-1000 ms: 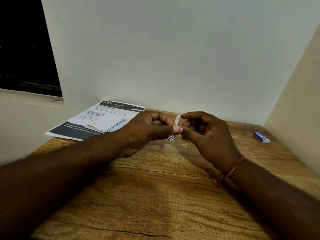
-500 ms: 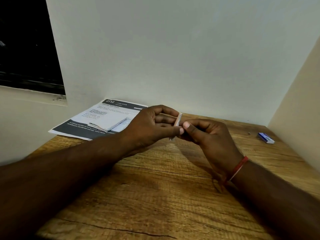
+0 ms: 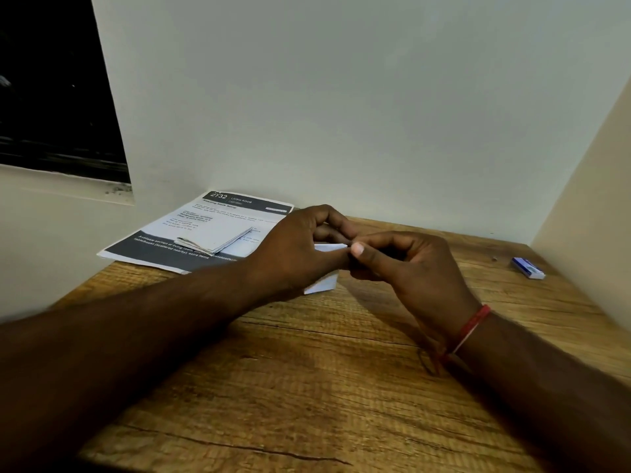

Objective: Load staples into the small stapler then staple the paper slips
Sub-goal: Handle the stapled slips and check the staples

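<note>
Paper slips (image 3: 323, 284) pinched between both hands over the table (image 3: 307, 370).
Left hand (image 3: 293, 249) grips them; right hand (image 3: 409, 268) pinches their corner with curled fingers.

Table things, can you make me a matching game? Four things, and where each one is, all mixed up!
Things: 1 paper slips; 2 blue box; 3 red band; 4 printed sheet.
Places: A on the right wrist; B back left on the table; C pinched between left hand and right hand; D far right on the table.
Pairs: 1-C, 2-D, 3-A, 4-B.
</note>
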